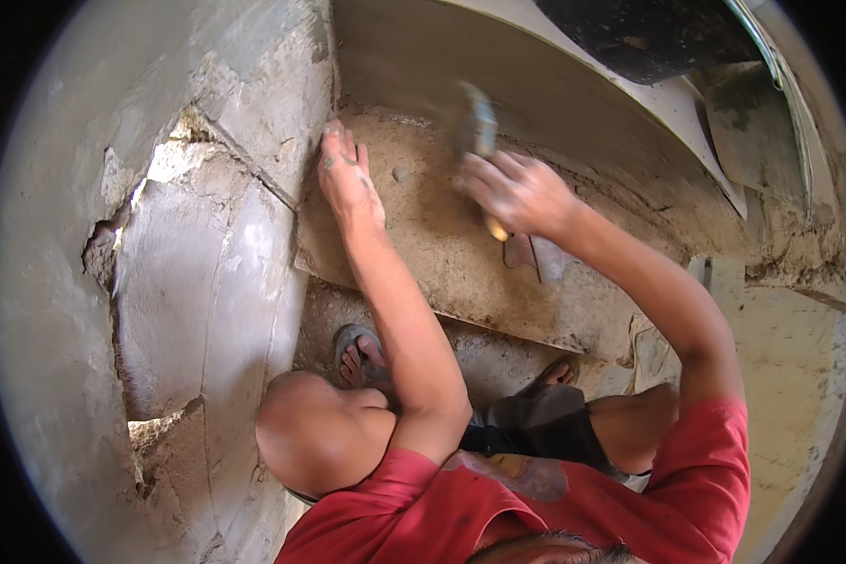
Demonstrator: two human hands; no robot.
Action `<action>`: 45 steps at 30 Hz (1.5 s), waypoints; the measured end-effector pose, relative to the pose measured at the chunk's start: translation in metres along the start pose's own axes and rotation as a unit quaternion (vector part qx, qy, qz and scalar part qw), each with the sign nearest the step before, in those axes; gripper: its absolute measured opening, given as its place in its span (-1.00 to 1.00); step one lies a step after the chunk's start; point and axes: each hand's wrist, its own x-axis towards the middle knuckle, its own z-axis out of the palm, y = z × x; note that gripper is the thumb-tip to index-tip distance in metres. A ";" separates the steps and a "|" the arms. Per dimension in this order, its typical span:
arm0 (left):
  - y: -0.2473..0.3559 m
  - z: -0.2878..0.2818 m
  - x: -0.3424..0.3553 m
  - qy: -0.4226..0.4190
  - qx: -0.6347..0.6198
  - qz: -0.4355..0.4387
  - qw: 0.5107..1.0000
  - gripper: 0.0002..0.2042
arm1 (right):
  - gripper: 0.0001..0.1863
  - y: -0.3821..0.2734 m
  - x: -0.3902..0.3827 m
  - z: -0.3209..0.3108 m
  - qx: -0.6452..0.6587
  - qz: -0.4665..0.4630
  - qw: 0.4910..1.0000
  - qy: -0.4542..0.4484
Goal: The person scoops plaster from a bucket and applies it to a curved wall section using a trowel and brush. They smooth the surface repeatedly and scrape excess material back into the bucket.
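Observation:
In my right hand [519, 191] is a yellow-handled tool [484, 122] with a grey-blue head. Motion smears the head, so I cannot tell its exact kind. It is raised over a rough brown slab [423, 235], and the handle's butt shows below my fist. My left hand [348, 179] lies with fingers stretched out at the slab's far left corner, next to the plastered wall, holding nothing. Grey smears mark its fingers. A small grey lump [399, 175] sits on the slab to its right. Beneath my right wrist lies a flat reddish-grey piece [536, 256].
To the left, the grey wall [169, 310] is cracked, with broken holes. A smooth plastered face [414, 66] rises behind the slab. At upper right is a dark basin-like container [658, 38]. My feet in sandals [355, 348] are below the slab's front edge.

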 end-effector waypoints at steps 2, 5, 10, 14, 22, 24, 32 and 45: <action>-0.002 0.004 -0.003 0.007 -0.004 -0.002 1.000 -0.28 | -0.65 -0.016 -0.028 -0.028 -0.003 0.063 0.992 -0.107; -0.001 0.009 -0.007 0.008 0.001 0.001 1.000 -0.28 | -0.62 -0.028 -0.021 -0.059 0.033 0.098 0.985 -0.141; 0.010 0.009 -0.007 -0.005 0.018 0.020 1.000 -0.27 | -0.73 -0.030 0.076 -0.013 0.092 -0.020 0.991 0.097; 0.016 0.006 -0.014 -0.012 0.042 0.021 0.999 -0.29 | -0.62 -0.004 0.053 0.018 0.066 0.010 0.997 0.027; 0.005 0.006 -0.014 -0.009 0.039 0.002 0.999 -0.28 | -0.69 -0.019 -0.106 -0.072 -0.009 0.124 0.982 -0.144; 0.002 0.009 -0.013 -0.001 0.039 0.013 0.999 -0.28 | -0.68 -0.025 -0.092 -0.083 0.001 0.142 0.982 -0.125; 0.002 0.016 -0.016 -0.021 0.074 0.028 0.997 -0.27 | -0.69 -0.021 0.035 0.002 0.021 0.010 0.996 0.091; -0.014 0.034 -0.023 -0.050 0.114 0.028 0.992 -0.28 | -0.70 -0.013 -0.216 -0.131 -0.050 0.144 0.982 -0.109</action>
